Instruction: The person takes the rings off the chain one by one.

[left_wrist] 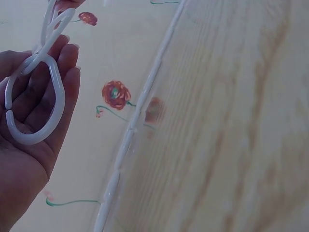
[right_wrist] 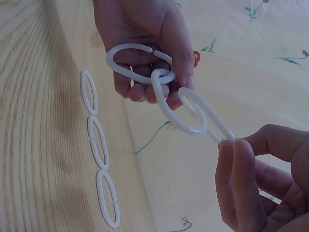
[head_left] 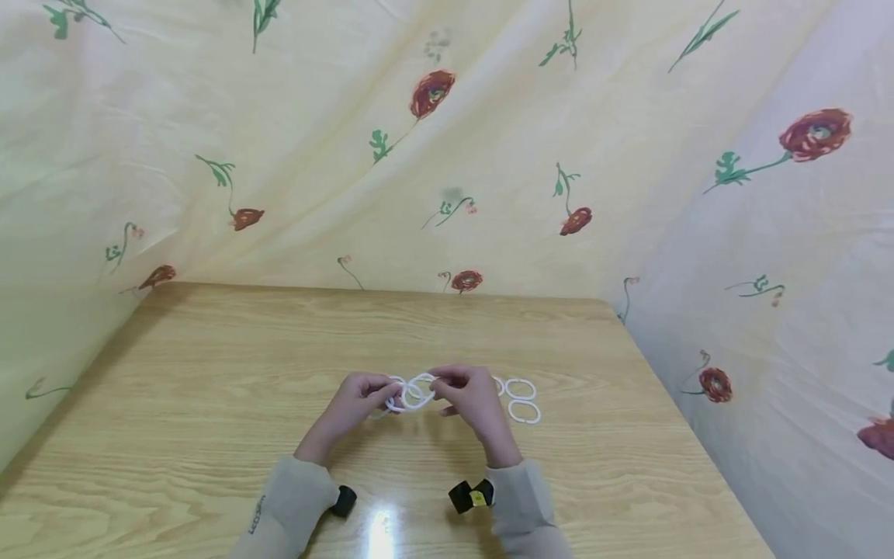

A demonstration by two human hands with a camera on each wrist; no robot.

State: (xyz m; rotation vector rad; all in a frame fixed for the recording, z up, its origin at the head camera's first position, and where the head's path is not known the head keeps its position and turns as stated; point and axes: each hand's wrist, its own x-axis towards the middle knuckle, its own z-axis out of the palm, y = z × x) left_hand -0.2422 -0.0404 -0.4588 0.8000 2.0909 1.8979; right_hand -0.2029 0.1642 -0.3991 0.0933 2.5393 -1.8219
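Observation:
Three white plastic C-rings, each an oval loop, are linked into a short chain between the two hands above the table. My left hand point(head_left: 363, 400) holds one end: a C-ring point(left_wrist: 60, 92) with a narrow gap in its side lies across the palm and fingers, the thumb close to where it joins the middle C-ring point(right_wrist: 166, 108). The C-ring at the other end point(right_wrist: 215, 116) passes through the middle one, and my right hand point(right_wrist: 260, 179) pinches its far end between thumb and fingertips.
Several more white C-rings point(head_left: 524, 411) lie flat on the wooden table point(head_left: 279, 334), just right of my right hand. Three of them form a row in the right wrist view. Flowered cloth point(head_left: 314, 155) hangs behind and beside the table.

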